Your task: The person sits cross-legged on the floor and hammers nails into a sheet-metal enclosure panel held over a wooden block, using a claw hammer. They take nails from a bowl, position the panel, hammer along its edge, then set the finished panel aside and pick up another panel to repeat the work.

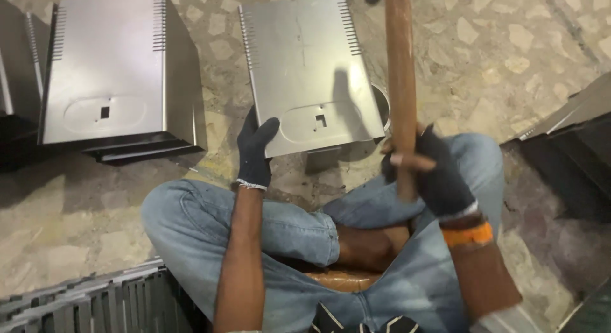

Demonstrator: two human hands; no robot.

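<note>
I sit cross-legged on a stone floor, in blue jeans. My left hand (pixel 256 153), in a dark glove, grips the near left corner of a grey sheet-metal cover (pixel 305 65) with vent slots along both sides and a small cut-out near its front. My right hand (pixel 434 172), also gloved, with an orange band at the wrist, is closed around a long wooden handle (pixel 401 78) raised upright over the cover's right edge. The handle's head is cut off by the top of the frame.
A second metal cover (pixel 111 65) of the same kind lies on a stack at the upper left. More dark metal parts (pixel 573 148) stand at the right edge. A pile of slotted metal sheets (pixel 89 304) lies at the lower left.
</note>
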